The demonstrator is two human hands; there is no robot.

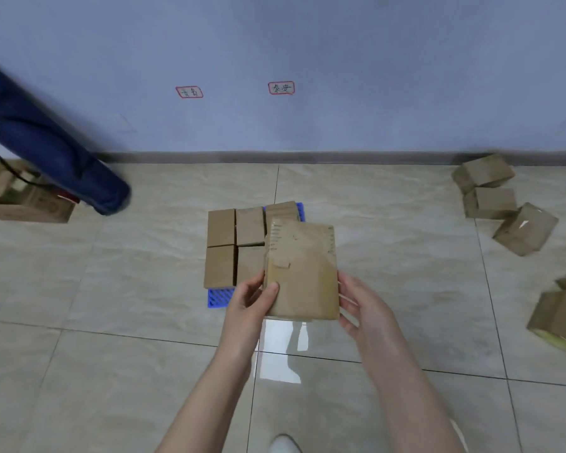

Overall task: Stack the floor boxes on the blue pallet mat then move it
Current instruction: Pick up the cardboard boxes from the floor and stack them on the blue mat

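Both my hands hold a taped brown cardboard box [301,273] above the right side of the blue pallet mat [219,298]. My left hand [250,300] grips the box's lower left edge with the thumb on top. My right hand [361,305] presses against its lower right side. Several brown boxes [236,246] lie flat side by side on the mat, which shows only at its near left corner and far right corner. The held box hides the mat's right part.
Several loose brown boxes [490,199] lie scattered on the tiled floor at the right. A dark blue rolled bag [46,142] leans against the wall at the left, above an open carton [27,197]. My white shoe [285,444] shows at the bottom.
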